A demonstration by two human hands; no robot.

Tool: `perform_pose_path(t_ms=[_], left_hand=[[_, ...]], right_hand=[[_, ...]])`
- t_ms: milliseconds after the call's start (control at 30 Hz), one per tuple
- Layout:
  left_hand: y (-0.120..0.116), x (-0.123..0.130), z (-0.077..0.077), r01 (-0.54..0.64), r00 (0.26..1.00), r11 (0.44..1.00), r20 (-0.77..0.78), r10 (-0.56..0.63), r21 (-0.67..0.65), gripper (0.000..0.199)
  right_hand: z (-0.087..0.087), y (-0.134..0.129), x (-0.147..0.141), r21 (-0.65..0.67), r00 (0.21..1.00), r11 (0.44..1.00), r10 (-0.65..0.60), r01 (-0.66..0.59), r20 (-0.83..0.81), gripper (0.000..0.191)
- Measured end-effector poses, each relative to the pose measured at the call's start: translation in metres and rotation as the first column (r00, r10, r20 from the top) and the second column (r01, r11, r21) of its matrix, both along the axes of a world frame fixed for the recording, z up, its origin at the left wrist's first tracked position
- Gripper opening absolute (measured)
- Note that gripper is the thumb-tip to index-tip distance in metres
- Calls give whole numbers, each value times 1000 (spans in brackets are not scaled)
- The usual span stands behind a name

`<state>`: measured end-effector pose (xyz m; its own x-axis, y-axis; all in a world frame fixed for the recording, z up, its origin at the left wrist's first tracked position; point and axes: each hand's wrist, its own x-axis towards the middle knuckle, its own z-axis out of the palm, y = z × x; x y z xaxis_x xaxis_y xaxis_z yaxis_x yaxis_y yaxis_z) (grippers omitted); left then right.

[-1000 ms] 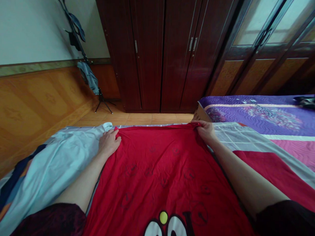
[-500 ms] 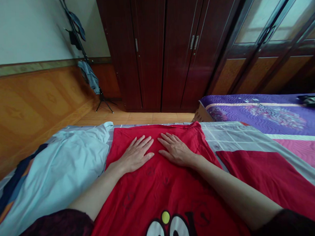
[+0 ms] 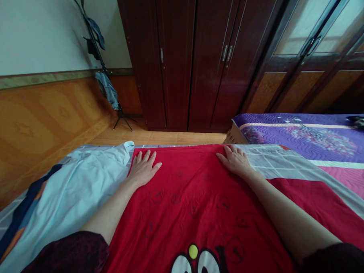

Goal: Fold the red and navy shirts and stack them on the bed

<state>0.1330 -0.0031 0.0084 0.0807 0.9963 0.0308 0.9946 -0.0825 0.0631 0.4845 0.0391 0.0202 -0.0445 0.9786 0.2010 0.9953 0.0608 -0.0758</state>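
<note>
A red garment [image 3: 185, 200], likely a T-shirt, lies spread out before me, with large cartoon eyes and a yellow dot printed near the bottom of the view. My left hand [image 3: 143, 169] rests flat on its far left corner, fingers spread. On the far right corner lies my right hand [image 3: 235, 160], palm down with the fingers stretched out. Between the hands the cloth looks fairly smooth; lower down it shows soft wrinkles. To the left is a pale blue garment [image 3: 84, 189]. Another piece of red cloth [image 3: 317, 203] lies to the right, partly behind my right forearm.
Under the clothes is a checked grey sheet [image 3: 267, 159]. A bed with a purple floral cover [image 3: 290, 131] stands at the right. Beyond are a dark red wardrobe [image 3: 179, 72] and a coat stand [image 3: 102, 63] with clothing on it. Navy cloth [image 3: 22, 212] lies far left.
Both hands have slid apart from the middle of the red garment, the left one leftward and the right one rightward, out to its far corners. The far edge now looks straighter and flatter.
</note>
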Motion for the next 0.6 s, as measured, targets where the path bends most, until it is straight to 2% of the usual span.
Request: perform_pose_path(t_ms=[67, 100, 167, 233, 300, 400, 600], left_hand=[[-6, 10, 2, 131, 991, 991, 22, -131, 8, 63], [-9, 16, 2, 216, 976, 976, 39, -216, 6, 62], [-17, 31, 4, 367, 928, 930, 66, -366, 2, 60], [-22, 44, 4, 454, 889, 891, 70, -453, -1, 57], [-24, 51, 4, 480, 875, 877, 66, -479, -1, 55], [-23, 52, 3, 481, 875, 877, 71, -480, -1, 55], [-23, 49, 4, 447, 890, 894, 100, -444, -5, 57]], right_hand=[[3, -9, -22, 36, 983, 983, 182, -181, -4, 59], [4, -16, -36, 48, 953, 952, 302, -302, -1, 59], [3, -32, -65, 27, 845, 844, 535, -535, -7, 56], [0, -46, -86, -2, 752, 753, 658, -658, -36, 56], [-4, -56, -97, -18, 724, 725, 687, -689, -63, 58], [-7, -58, -99, -38, 738, 738, 670, -674, -81, 59], [-9, -46, -102, -119, 786, 777, 613, -618, -77, 58]])
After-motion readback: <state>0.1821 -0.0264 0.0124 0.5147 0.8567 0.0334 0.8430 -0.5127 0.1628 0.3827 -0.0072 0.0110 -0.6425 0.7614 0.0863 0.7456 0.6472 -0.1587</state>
